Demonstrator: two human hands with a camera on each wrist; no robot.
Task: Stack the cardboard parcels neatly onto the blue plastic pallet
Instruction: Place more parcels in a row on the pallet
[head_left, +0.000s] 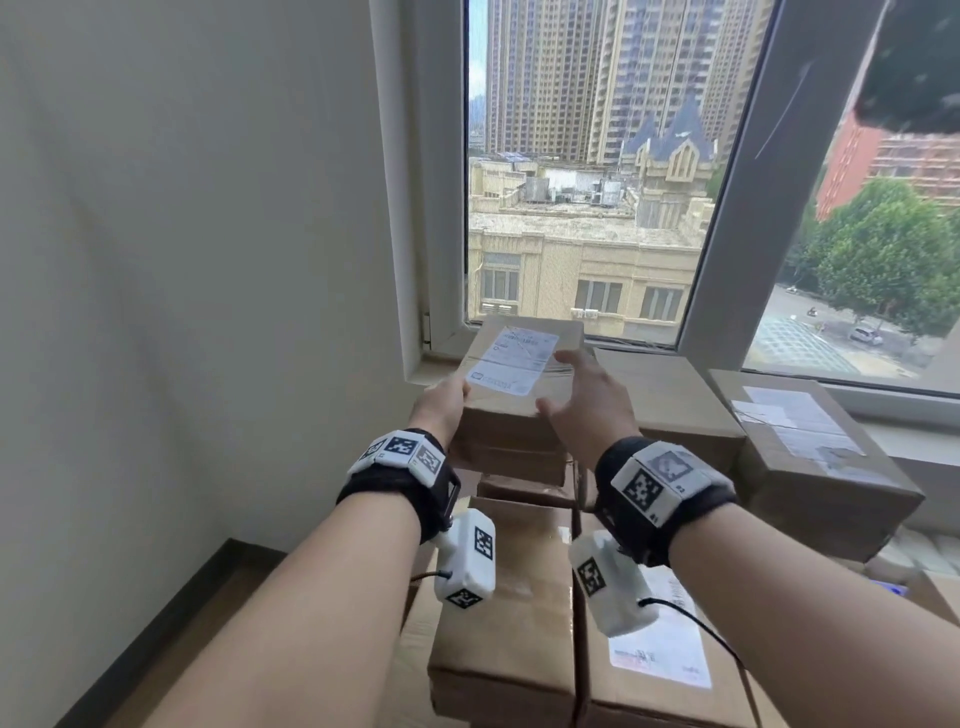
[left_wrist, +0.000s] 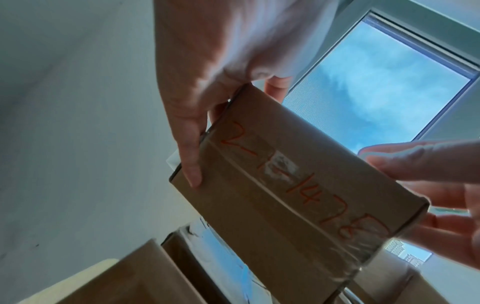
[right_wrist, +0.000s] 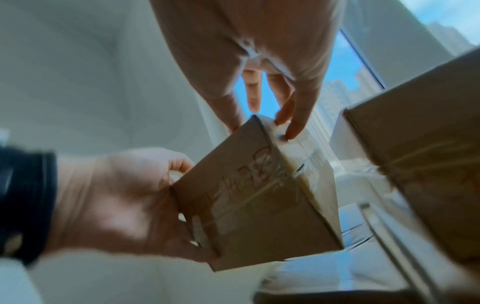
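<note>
A cardboard parcel (head_left: 501, 428) with a white shipping label on top is held in the air above a stack of other parcels, close to the window. Red handwriting runs along its taped near face (left_wrist: 285, 195). My left hand (head_left: 441, 402) grips its left end, thumb on the near face (left_wrist: 192, 164) and fingers behind the edge. My right hand (head_left: 582, 400) is spread at the right end, with straight fingertips (right_wrist: 289, 131) touching the parcel's side (right_wrist: 254, 205). The left hand (right_wrist: 124, 195) also shows in the right wrist view. The blue pallet is not in view.
Several parcels are stacked below my wrists (head_left: 509, 623), one with a label (head_left: 660, 639). More parcels stand to the right (head_left: 670, 400) (head_left: 815, 467). A window (head_left: 571, 208) is straight ahead and a plain wall (head_left: 182, 260) is on the left.
</note>
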